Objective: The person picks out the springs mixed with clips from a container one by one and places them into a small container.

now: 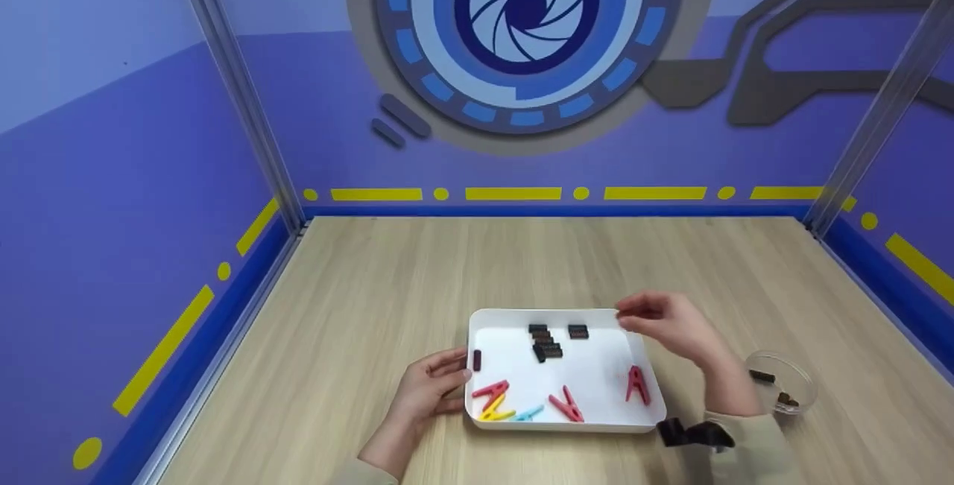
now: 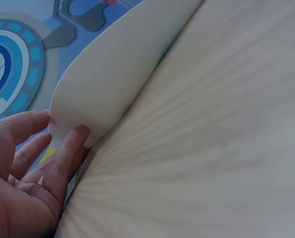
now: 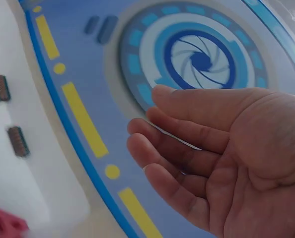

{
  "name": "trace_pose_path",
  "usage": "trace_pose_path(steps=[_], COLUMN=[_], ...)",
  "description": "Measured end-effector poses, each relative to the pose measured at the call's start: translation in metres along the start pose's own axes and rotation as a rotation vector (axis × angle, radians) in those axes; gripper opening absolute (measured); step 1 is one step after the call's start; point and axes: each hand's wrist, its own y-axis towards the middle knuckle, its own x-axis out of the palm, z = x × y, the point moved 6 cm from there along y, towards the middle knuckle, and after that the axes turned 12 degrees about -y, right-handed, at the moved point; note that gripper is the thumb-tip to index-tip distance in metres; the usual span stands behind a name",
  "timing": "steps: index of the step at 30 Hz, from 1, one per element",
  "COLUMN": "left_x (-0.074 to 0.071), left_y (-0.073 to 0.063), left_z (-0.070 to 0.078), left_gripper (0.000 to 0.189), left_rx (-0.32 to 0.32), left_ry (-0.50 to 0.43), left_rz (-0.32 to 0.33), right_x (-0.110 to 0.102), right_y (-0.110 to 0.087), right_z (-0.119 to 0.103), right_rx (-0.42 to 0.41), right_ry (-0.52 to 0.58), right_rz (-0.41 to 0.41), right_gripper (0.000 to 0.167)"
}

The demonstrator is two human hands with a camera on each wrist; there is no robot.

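Against the left hand (image 1: 428, 387), fingers apart, a white tray (image 1: 596, 367) is resting, the right hand (image 1: 671, 323) hovering loosely curled by its far-right corner.

Smooth white plastic tray (image 1: 596, 384), wood-grain table (image 1: 358, 291), clear glossy plastic dish (image 1: 801, 375).

Head view: white tray (image 1: 596, 373) looked down on from above its near side, at widest range, wall emblem (image 1: 525, 8) taken in beyond. Left wrist view, tilted: tray's outer wall faced low and close, past the left hand (image 2: 33, 178). Right wrist view, tilted: right hand (image 3: 237, 163) seen close up, part of the tray's inside caught, emblem faced beyond. Tray and emblem are shared by all three views.
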Motion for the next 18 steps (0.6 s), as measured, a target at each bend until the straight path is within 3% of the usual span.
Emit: trace_pose_path(steps=[8,18], left_x=[0.0,0.0], left_y=[-0.001,-0.002], left_z=[0.0,0.0], left_gripper=[0.053,0.053], left_rx=[-0.004,-0.009], left_ry=[-0.001,-0.008], left_rz=[0.011,0.004], right_x=[0.054,0.097], right_y=[0.027,0.046], right_z=[-0.039,-0.072], right_rx=[-0.068,-0.026], right_ry=[0.062,0.059], right_rz=[-0.055,-0.095], right_gripper=[0.025,0.023])
